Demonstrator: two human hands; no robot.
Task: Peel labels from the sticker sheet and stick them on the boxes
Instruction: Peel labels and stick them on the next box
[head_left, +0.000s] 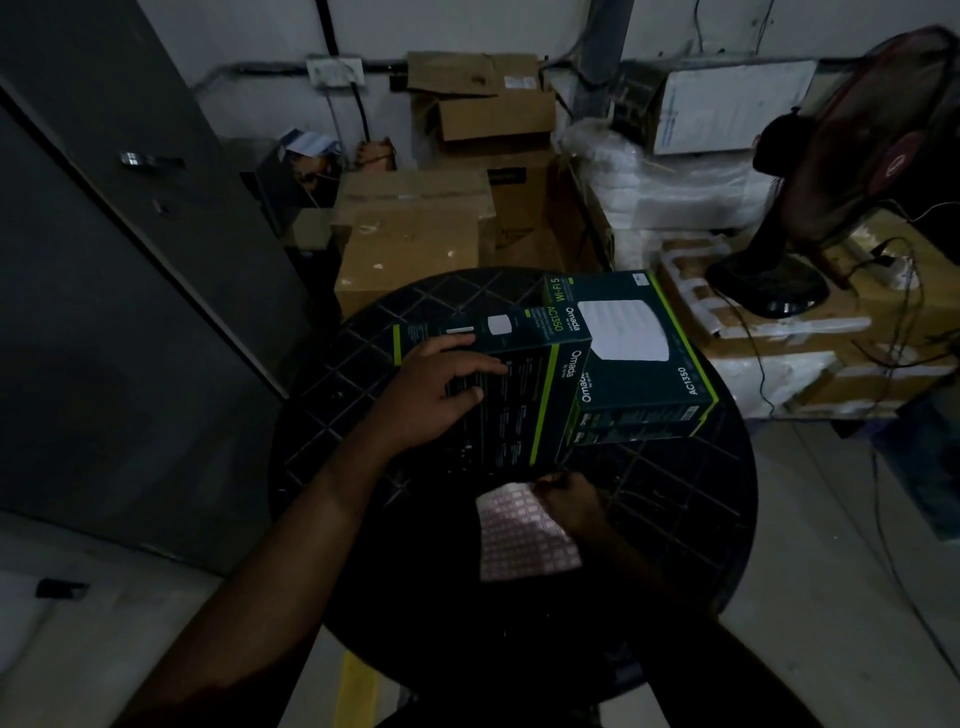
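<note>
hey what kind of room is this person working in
Most likely a storeroom or stock room, dimly lit. Stacked cardboard cartons stand against the back wall, boxed network gear sits on a round black table, and a fan stands on more cartons with loose cables.

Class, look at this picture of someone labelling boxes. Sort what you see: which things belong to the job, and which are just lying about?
Belong to the job:
- sticker sheet, right hand at its top edge
- near box, left hand resting on it
- far box
- round black table they lie on

Just lying about:
- cardboard cartons
- standing fan
- white foam packing
- grey door
</note>
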